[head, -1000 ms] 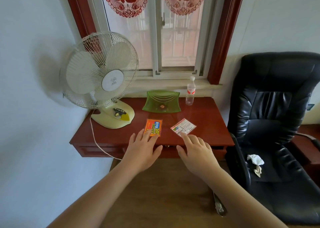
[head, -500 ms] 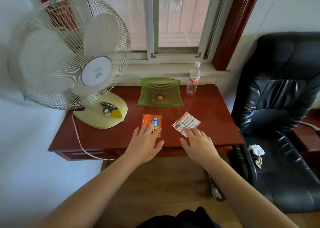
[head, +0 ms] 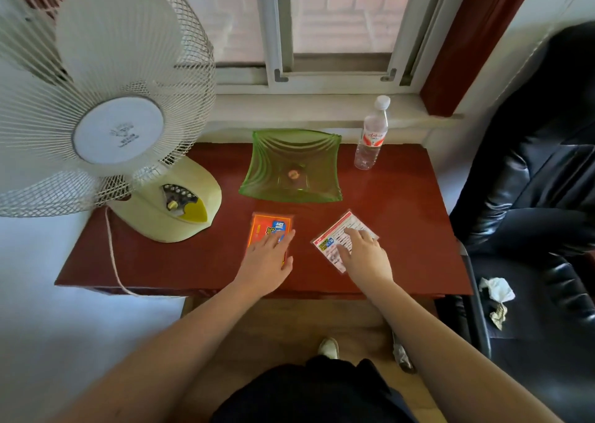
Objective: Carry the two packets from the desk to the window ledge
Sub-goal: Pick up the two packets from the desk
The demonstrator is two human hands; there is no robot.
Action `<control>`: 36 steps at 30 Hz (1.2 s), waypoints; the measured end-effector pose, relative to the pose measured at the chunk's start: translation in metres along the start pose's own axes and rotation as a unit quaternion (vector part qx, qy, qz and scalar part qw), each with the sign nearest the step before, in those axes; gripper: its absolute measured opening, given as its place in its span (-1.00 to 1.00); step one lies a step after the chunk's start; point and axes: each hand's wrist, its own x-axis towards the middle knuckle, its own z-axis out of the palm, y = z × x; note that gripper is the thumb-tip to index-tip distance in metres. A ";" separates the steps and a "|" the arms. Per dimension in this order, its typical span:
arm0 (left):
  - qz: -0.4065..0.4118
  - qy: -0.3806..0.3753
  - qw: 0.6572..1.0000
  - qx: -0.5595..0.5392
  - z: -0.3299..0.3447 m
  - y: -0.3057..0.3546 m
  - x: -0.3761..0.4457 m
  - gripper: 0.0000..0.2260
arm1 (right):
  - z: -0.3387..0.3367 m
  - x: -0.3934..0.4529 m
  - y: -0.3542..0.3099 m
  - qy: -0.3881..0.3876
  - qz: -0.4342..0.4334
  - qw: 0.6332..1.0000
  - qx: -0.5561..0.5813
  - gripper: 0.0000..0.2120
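Two flat packets lie on the red-brown desk. The orange packet is left of centre, and my left hand lies flat on its near half with fingers spread. To its right lies the white printed packet, turned at an angle. My right hand rests on it with its fingertips pressing the top. Neither packet is lifted off the desk. The pale window ledge runs behind the desk, below the window frame.
A large cream table fan fills the desk's left side, its cord hanging over the front edge. A green glass dish sits behind the packets, a water bottle at the back right. A black leather chair stands to the right.
The camera has come closer and tilted down over the desk. Both hands have slid forward from the packets' near edges onto the packets themselves.
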 end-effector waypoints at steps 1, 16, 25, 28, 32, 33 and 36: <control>-0.018 0.006 1.000 0.001 0.003 -0.001 0.006 -0.48 | 0.002 0.008 0.004 0.008 0.018 0.999 0.030 -0.60; -0.417 0.012 0.902 -0.113 0.031 -0.024 0.065 -0.25 | 0.042 0.082 0.033 -0.012 0.421 0.882 0.212 -0.14; -0.486 0.007 0.868 -0.106 0.033 -0.025 0.088 -0.12 | 0.051 0.095 0.026 0.015 0.485 0.852 0.194 -0.04; -0.489 0.007 0.867 -0.097 0.034 -0.026 0.088 -0.13 | 0.053 0.096 0.027 0.017 0.487 0.852 0.192 -0.05; -0.491 0.008 0.865 -0.100 0.033 -0.025 0.088 -0.15 | 0.055 0.098 0.028 0.026 0.500 0.840 0.210 -0.11; -0.490 0.011 0.866 -0.104 0.033 -0.023 0.088 -0.17 | 0.055 0.098 0.027 0.027 0.502 0.837 0.215 -0.12; -0.484 0.036 0.863 -0.139 0.033 -0.021 0.086 -0.18 | 0.056 0.100 0.027 0.035 0.501 0.833 0.234 -0.15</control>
